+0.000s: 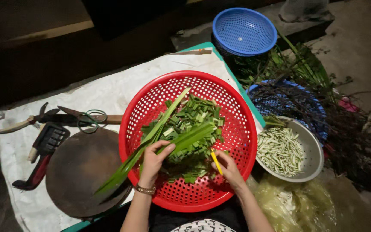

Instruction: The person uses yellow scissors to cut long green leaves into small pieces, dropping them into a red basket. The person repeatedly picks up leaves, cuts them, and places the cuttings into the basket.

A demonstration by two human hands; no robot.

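My left hand (154, 160) grips a bundle of long green leaves (151, 141) that slants across a red perforated basket (237, 141). The leaf tips stick out past the basket's left rim. My right hand (228, 168) holds a small tool with a yellow handle (216, 162), its blade hidden among the greens. A pile of short cut leaf pieces (194, 118) fills the middle of the basket, just beyond both hands.
A round dark wooden board (80, 172) lies left of the basket on a white sheet (108, 92). Scissors (89, 118), pruners and knives lie at the far left. A metal bowl of cut stems (284, 150), blue baskets (243, 31) and dark branches (348, 137) crowd the right.
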